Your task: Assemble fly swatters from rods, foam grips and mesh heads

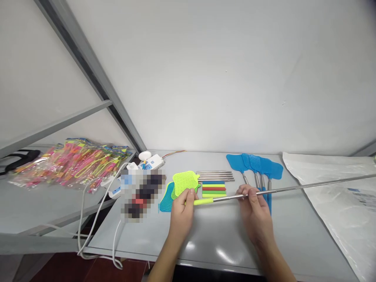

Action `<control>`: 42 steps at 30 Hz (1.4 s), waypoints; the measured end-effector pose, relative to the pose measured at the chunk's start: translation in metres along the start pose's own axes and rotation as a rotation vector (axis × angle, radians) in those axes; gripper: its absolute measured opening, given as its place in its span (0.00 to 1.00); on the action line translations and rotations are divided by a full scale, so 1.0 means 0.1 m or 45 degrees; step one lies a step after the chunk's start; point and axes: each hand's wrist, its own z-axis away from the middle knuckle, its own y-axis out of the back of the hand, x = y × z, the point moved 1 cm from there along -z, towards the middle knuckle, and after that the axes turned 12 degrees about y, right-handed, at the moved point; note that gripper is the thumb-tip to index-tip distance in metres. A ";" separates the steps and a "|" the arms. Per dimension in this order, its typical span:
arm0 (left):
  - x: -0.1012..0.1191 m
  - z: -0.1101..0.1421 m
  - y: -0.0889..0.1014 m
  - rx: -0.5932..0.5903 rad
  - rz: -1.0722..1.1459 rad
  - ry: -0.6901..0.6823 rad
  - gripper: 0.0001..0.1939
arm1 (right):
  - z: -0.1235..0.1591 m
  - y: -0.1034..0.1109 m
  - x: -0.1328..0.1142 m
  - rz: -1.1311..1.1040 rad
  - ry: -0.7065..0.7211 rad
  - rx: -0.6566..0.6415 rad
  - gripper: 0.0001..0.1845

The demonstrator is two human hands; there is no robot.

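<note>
My left hand (183,209) is closed around the yellow-green handle (202,201) of a telescopic metal rod (308,185). The rod stretches far to the right, over the table. My right hand (253,209) pinches the rod's shaft just past the handle. Behind my left hand lie a yellow-green swatter head (185,182) and a blue swatter head (167,201), flat on the grey table (211,235).
Several collapsed rods (216,175) and coloured handles (214,189) lie behind the hands. Several assembled blue fly swatters (258,166) lie at the back right. A white plastic bag (337,188) covers the right side. Left: power strip (152,161), cables, packets of colourful toys (70,160).
</note>
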 end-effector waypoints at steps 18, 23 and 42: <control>-0.08 -0.20 0.63 0.249 -0.106 -0.032 0.21 | -0.36 0.48 -0.24 -0.389 -0.162 0.325 0.20; 0.02 -0.13 0.49 0.231 -0.184 -0.102 0.21 | -0.33 0.25 -0.09 -0.374 -0.122 0.395 0.19; -0.16 -0.29 0.74 0.213 0.066 0.048 0.21 | -0.24 -0.08 -0.14 -0.318 -0.351 0.163 0.19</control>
